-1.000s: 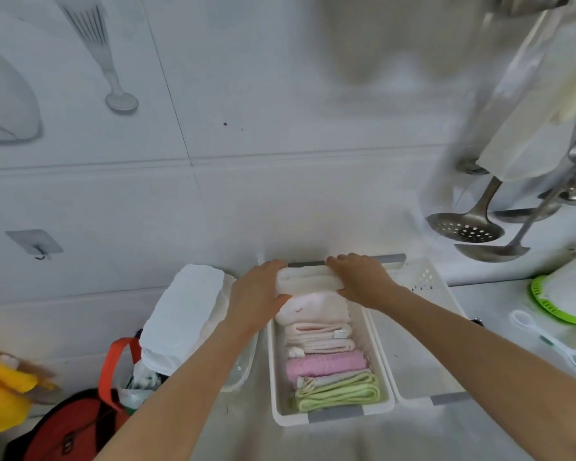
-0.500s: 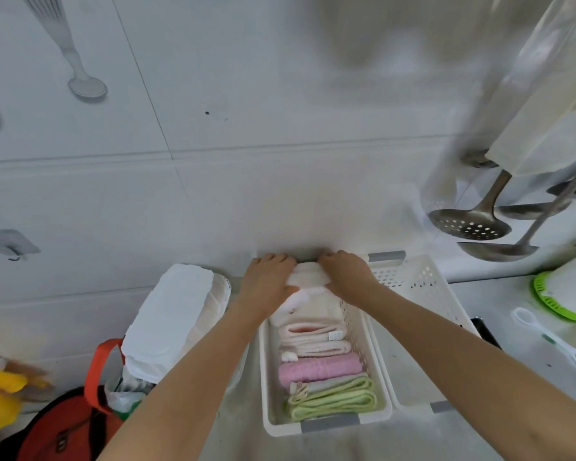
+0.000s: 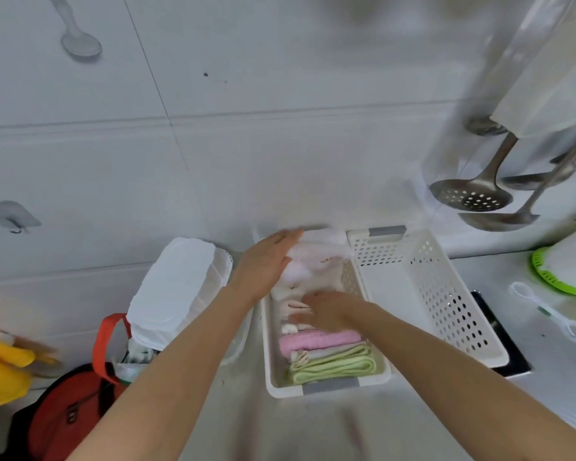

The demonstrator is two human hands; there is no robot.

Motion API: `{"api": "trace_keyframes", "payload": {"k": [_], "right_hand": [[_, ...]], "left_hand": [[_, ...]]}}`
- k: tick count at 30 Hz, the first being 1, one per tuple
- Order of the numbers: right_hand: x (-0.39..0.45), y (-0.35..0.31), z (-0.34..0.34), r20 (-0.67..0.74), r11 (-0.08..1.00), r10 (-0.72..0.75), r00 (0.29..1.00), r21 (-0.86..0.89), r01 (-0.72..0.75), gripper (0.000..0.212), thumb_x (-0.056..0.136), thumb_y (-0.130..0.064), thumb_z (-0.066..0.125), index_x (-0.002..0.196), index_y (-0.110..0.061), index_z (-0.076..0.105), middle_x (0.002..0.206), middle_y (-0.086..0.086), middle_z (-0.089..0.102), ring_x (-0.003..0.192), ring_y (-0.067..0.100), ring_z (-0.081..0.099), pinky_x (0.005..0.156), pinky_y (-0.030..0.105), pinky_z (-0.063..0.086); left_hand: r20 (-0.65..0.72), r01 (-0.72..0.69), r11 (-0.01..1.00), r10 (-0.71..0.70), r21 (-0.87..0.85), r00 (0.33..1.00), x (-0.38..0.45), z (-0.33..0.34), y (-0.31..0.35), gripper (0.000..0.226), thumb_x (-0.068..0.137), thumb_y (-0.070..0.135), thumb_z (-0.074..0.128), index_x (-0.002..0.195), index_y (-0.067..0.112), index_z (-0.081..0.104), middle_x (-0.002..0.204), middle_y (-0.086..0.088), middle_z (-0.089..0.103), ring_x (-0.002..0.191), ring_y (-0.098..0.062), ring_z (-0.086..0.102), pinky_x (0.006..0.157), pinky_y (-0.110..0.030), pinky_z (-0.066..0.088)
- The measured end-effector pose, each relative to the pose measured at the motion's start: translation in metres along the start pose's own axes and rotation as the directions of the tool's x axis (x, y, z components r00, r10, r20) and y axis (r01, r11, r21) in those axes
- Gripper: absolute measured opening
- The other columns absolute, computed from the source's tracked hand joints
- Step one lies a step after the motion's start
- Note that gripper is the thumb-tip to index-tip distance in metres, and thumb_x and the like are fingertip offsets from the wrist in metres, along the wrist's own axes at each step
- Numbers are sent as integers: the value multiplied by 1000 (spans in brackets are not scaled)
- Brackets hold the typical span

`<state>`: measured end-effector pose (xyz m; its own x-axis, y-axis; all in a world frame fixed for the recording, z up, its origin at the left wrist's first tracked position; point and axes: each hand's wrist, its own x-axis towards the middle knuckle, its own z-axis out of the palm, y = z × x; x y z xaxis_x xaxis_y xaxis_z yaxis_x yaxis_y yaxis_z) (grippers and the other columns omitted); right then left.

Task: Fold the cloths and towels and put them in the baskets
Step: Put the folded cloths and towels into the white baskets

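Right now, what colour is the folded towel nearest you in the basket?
Light green, clearest in the head view.

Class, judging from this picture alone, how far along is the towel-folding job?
Done: green towel and pink towel lie folded in the left white basket. In hand: both hands, left and right, press pale cloths there. Left: the right perforated basket looks unfilled.

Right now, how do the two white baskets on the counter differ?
The left basket holds a row of folded cloths, pink and green nearest the camera; the right basket shows only its bare floor. Both hands, left and right, are at the left basket; none touches the right. Both are white, perforated, with grey handles.
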<state>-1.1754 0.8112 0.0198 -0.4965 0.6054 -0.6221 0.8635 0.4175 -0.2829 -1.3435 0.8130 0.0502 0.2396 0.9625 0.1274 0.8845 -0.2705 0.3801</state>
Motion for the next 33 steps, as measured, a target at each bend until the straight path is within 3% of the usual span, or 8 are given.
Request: {"api": "trace_keyframes", "payload": {"k": [3,8,11,14,17,23,28,33], "right_hand": [[-6,-4,1,85,997,-26,996,-76,32,50,99,-46,37,138,-15,43,140,7,48,121,24,48,102,34,37],[-22,-10,13,-18,963,-66,998,-262,59,56,96,-52,35,140,-17,42,139,12,43,129,29,37,104,36,32],[-18,-6,12,22,997,-2,1000,-75,3,56,97,-56,29,137,-20,45,135,14,51,122,29,48,105,37,36],[-12,-4,7,7,982,88,996,166,-87,54,103,-45,16,144,-17,36,146,15,41,133,31,38,112,41,28],[-3,-4,5,1,966,186,983,182,-183,50,104,-36,23,144,-6,31,149,19,31,137,34,29,110,41,24],[8,-2,14,46,944,246,968,217,-250,69,100,-53,24,153,-13,6,158,18,0,147,31,1,118,44,7],[3,-11,22,-90,976,105,990,202,-85,51,103,-42,18,131,-15,49,131,12,54,117,27,51,101,41,40],[-8,-12,19,-102,983,30,994,181,-11,57,101,-49,17,128,-15,54,124,9,60,112,24,55,97,37,41]], "left_hand": [[8,42,998,-41,-42,999,5,3,-5,42,98,11,48,140,16,46,149,0,40,141,-14,29,112,-25,22],[10,103,995,-103,-8,995,12,5,2,39,97,13,48,136,20,52,147,1,44,136,-18,38,109,-29,30],[-7,125,992,-125,5,992,11,2,4,35,96,12,49,130,17,58,141,0,51,130,-20,45,103,-32,36],[-2,129,991,-129,27,992,10,0,5,35,98,15,46,131,19,56,141,2,50,129,-19,45,100,-30,36],[16,137,990,-138,38,990,12,-2,6,33,99,18,44,130,17,56,140,2,52,127,-21,47,99,-33,39],[19,150,986,-152,76,988,13,-1,5,27,99,22,44,118,13,61,125,-2,61,114,-24,55,89,-39,45],[14,127,991,-128,43,992,12,1,4,25,98,24,46,114,11,62,122,-2,62,112,-25,56,87,-38,46],[61,93,995,-95,40,994,5,-1,6,32,98,24,47,126,11,57,131,-4,56,121,-25,50,98,-38,41]]}}
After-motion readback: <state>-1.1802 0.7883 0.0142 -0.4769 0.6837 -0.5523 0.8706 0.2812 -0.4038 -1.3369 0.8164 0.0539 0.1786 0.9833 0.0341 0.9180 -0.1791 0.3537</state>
